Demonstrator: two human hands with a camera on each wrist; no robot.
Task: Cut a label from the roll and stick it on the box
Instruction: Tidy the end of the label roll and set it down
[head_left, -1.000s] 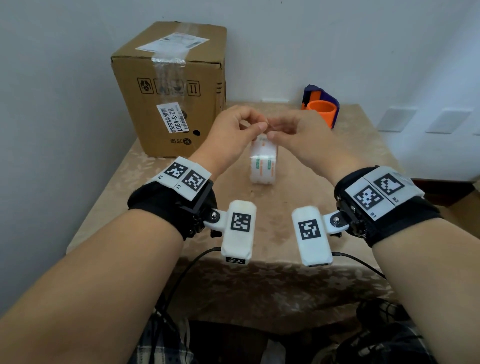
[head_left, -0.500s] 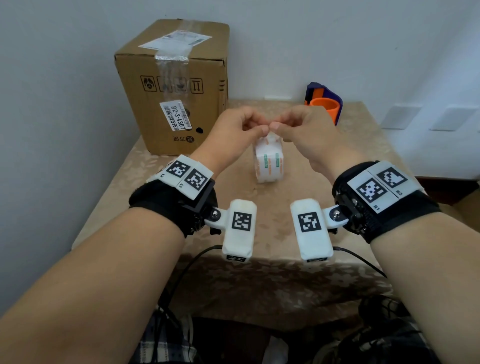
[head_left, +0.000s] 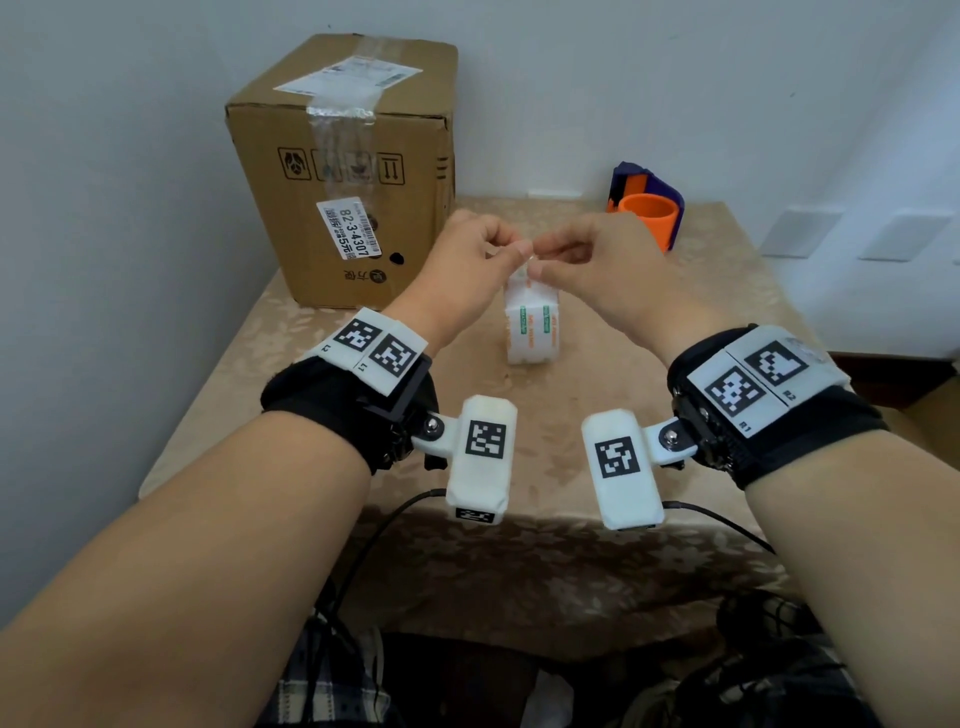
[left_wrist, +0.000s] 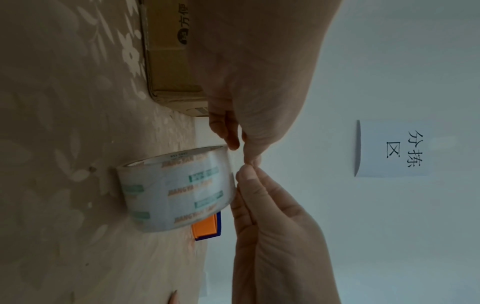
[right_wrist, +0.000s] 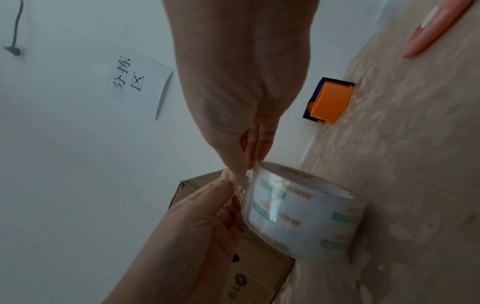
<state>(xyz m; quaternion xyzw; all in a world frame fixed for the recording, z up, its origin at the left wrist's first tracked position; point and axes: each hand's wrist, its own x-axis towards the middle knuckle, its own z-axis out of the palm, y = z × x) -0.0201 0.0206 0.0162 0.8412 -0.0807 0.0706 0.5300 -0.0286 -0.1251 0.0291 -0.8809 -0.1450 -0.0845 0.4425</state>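
Note:
A roll of clear printed tape (head_left: 532, 332) stands on edge mid-table; it also shows in the wrist views as the roll (left_wrist: 176, 191) and the roll (right_wrist: 303, 211). Just above it my left hand (head_left: 511, 254) and right hand (head_left: 540, 262) meet fingertip to fingertip, both pinching the tape's lifted free end (right_wrist: 242, 185). In the left wrist view my left hand (left_wrist: 250, 159) comes from the top and my right hand (left_wrist: 246, 174) from below. The brown cardboard box (head_left: 337, 171) stands at the back left with a white sticker on its front.
An orange and blue tape dispenser (head_left: 647, 208) sits at the back right by the wall. A pink elongated object (right_wrist: 439, 28) lies on the table near its front. A paper sign (left_wrist: 389, 148) hangs on the wall. The beige tablecloth (head_left: 363, 415) covers the table.
Both hands stay pinched together above the roll. The view has shifted slightly; nothing else has visibly moved.

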